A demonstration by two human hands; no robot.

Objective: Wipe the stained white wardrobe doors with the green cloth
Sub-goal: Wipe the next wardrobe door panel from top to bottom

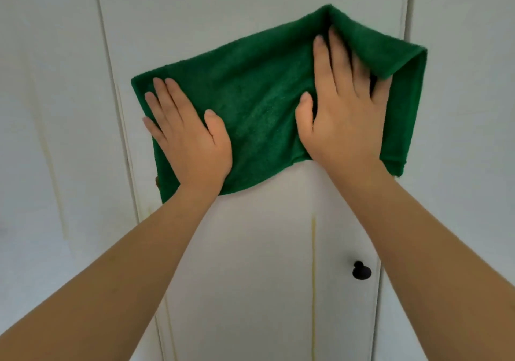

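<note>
A green cloth (259,104) is spread flat against the middle white wardrobe door (250,277). My left hand (186,135) presses on the cloth's left part with straight fingers. My right hand (345,110) presses on its right part, fingers straight, and the cloth's upper right corner folds over the fingertips. A thin yellowish streak (314,277) runs down the door below the cloth. Fainter yellowish streaks (50,160) mark the left door.
A round black knob (361,271) sits low on the right side of the middle door. A left door panel (55,82) and a right door panel (468,110) flank it, with vertical seams between them.
</note>
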